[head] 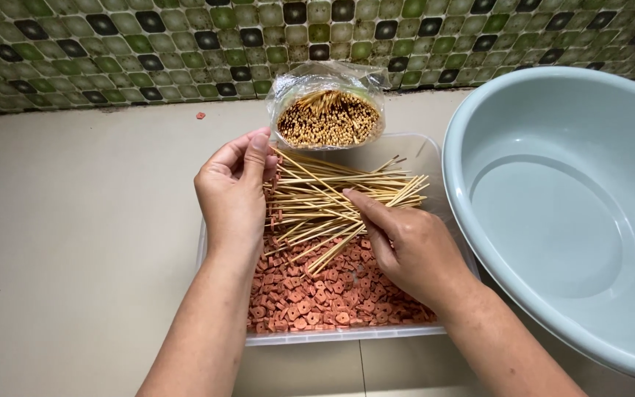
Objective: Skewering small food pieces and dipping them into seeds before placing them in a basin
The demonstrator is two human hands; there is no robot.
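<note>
Both hands work a loose fan of bamboo skewers (332,202) over a clear plastic tray (347,334) of small reddish sausage slices (317,294): the left hand (233,195) grips the bundle at one end, thumb pressed over it, while the right hand (406,246) pinches into the sticks with its fingertips. It looks like the sorting-out step, separating one skewer from the fan; that calls for a fine pinch so neighbouring sticks stay put.

**One clear bag of skewers**

A clear plastic bag (328,106) is sitting at the far edge of the clear plastic tub (347,334), against the tiled wall, its open mouth showing the tan ends of bundled wooden sticks. No labels, signs or screens are showing.
</note>
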